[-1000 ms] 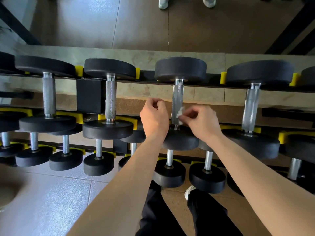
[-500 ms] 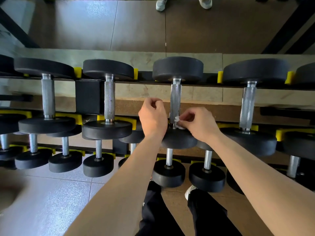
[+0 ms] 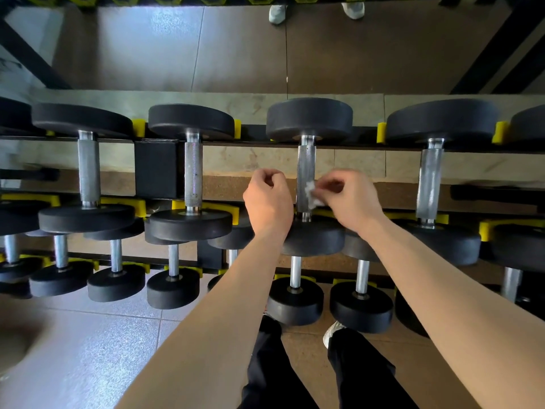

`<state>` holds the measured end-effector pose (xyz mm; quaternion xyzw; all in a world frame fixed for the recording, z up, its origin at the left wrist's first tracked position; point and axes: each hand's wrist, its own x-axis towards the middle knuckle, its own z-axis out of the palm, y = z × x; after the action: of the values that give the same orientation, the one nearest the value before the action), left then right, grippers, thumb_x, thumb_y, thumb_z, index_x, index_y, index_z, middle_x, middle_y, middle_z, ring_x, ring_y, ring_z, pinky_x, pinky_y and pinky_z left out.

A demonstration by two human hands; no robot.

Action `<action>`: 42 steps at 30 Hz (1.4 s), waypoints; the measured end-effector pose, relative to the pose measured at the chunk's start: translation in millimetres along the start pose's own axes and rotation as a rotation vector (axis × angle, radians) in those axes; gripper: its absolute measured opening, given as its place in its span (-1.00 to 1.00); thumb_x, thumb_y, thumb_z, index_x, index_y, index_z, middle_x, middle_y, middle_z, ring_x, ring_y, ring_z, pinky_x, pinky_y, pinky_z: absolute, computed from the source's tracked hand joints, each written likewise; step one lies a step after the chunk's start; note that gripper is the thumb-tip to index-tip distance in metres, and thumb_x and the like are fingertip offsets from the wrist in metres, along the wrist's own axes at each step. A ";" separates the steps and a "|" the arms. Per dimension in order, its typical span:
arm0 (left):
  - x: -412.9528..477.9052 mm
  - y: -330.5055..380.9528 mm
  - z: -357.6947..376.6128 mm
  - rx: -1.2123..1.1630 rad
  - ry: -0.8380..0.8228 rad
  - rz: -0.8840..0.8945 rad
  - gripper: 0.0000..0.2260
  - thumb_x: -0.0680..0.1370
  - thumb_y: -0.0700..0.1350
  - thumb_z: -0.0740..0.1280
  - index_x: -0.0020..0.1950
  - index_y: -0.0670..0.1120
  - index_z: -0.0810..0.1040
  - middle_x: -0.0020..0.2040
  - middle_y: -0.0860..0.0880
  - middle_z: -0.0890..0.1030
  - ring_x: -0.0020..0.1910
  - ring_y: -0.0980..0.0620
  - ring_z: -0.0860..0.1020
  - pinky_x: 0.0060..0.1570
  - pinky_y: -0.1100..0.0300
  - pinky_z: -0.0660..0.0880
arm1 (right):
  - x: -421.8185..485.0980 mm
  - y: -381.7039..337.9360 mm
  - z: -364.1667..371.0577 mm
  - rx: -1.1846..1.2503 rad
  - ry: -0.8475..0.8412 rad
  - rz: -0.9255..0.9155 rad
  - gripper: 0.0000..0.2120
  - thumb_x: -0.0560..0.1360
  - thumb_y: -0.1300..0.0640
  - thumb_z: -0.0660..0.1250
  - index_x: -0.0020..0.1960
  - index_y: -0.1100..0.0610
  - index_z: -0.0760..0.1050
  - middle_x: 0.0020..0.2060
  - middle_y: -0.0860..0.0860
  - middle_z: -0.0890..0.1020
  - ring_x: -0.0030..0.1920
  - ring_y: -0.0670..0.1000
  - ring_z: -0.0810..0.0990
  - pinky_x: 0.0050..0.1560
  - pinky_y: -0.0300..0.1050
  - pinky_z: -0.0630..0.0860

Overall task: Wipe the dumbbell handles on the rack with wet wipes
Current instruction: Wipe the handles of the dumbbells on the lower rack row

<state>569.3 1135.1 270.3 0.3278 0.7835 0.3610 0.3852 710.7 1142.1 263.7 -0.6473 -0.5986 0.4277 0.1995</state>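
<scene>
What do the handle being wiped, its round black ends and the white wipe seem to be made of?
Handle: probably steel, silvery, with fine knurling and small dark specks. Black ends: likely rubber or urethane coating, matte and faintly grainy. Wipe, pinched by the right hand: thin white crumpled sheet, paper or nonwoven fabric; cannot tell which.

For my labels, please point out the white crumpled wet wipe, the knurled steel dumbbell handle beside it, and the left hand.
white crumpled wet wipe (image 3: 311, 193): head view, its middle.
knurled steel dumbbell handle (image 3: 306, 163): head view, bare shaft above wipe.
left hand (image 3: 267, 202): head view, back of hand.
</scene>
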 end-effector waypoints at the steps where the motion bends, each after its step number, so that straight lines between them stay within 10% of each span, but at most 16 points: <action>1: 0.3 -0.1 0.0 -0.003 -0.004 -0.003 -0.83 0.64 -0.15 0.24 -0.07 0.08 0.53 -0.18 0.08 0.62 -0.21 0.13 0.60 -0.22 0.28 0.54 | 4.2 -5.4 1.5 0.033 0.091 -0.020 -0.93 0.53 0.09 0.43 0.01 0.05 0.62 -0.14 -0.14 0.61 -0.12 -0.25 0.55 -0.13 -0.43 0.40; 11: -2.4 2.0 -8.4 -0.012 -0.113 0.030 -0.87 0.63 -0.15 0.28 0.03 0.03 0.61 -0.08 0.08 0.64 -0.09 0.12 0.62 -0.10 0.24 0.58 | -17.7 -5.1 15.5 -0.072 0.016 0.032 -0.94 0.48 0.11 0.50 -0.06 0.04 0.64 -0.16 -0.10 0.63 -0.14 -0.20 0.57 -0.20 -0.41 0.41; 24: -2.2 7.8 -43.8 -0.075 -0.425 0.116 -0.81 0.53 -0.10 0.49 0.10 0.09 0.61 -0.08 0.08 0.73 -0.05 0.11 0.70 0.06 0.04 0.65 | -21.4 -35.9 16.6 0.406 0.106 0.020 -0.81 0.56 0.17 0.40 0.15 0.02 0.65 0.00 -0.11 0.70 0.02 -0.16 0.66 0.02 -0.29 0.60; 31: 16.1 11.7 -24.6 0.145 -0.188 0.118 -0.83 0.55 -0.14 0.46 0.11 0.05 0.66 -0.03 0.15 0.65 -0.06 0.24 0.58 0.08 0.24 0.56 | -29.9 -20.4 35.0 0.201 0.410 0.249 -0.81 0.61 0.23 0.26 0.10 0.08 0.62 0.02 -0.07 0.63 -0.01 -0.17 0.54 -0.02 -0.43 0.41; 42: 17.1 8.9 -12.7 0.285 -0.296 0.310 -0.90 0.58 -0.05 0.44 0.06 0.00 0.71 -0.14 0.24 0.62 -0.11 0.33 0.56 -0.08 0.46 0.40 | -31.4 -16.0 46.3 0.277 0.495 0.332 -0.84 0.60 0.19 0.24 -0.07 0.01 0.55 -0.09 -0.01 0.61 -0.11 -0.12 0.57 -0.11 -0.28 0.47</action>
<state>552.4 1149.3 276.8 0.5442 0.7020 0.2494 0.3858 666.9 1103.9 260.3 -0.7872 -0.3543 0.3612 0.3526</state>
